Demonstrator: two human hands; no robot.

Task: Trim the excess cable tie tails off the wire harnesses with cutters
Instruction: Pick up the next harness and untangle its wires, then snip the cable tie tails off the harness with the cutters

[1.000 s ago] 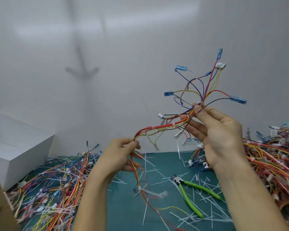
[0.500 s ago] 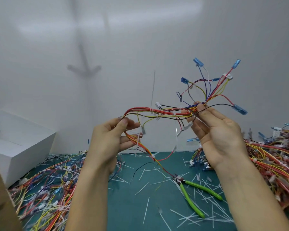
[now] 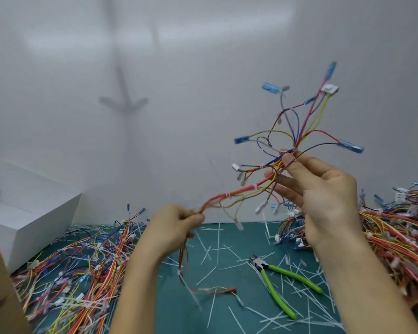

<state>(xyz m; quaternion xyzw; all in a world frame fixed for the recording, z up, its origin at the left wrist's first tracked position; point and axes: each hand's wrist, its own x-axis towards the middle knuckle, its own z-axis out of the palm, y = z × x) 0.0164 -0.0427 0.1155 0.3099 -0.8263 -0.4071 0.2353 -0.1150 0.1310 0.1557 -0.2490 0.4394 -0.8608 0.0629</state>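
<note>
I hold one wire harness (image 3: 241, 191) in the air between both hands. It is a red, yellow and blue bundle with white cable ties and blue terminals fanning out at the upper right. My right hand (image 3: 321, 201) pinches the bundle near the fan between thumb and fingertips. My left hand (image 3: 171, 227) grips the bundle lower down, and its tail hangs to the mat. The green-handled cutters (image 3: 279, 289) lie on the mat below my right hand, untouched.
Heaps of harnesses lie on the left (image 3: 82, 273) and right (image 3: 396, 232) of the teal mat (image 3: 227, 317). Cut white tie tails (image 3: 307, 297) litter the mat. A white box (image 3: 32, 213) stands at far left, a brown board (image 3: 0, 285) at the left edge.
My left hand dropped lower and toward the centre, pulling the bundle into a downward slant. The right hand tilted, so the terminal fan swung upward.
</note>
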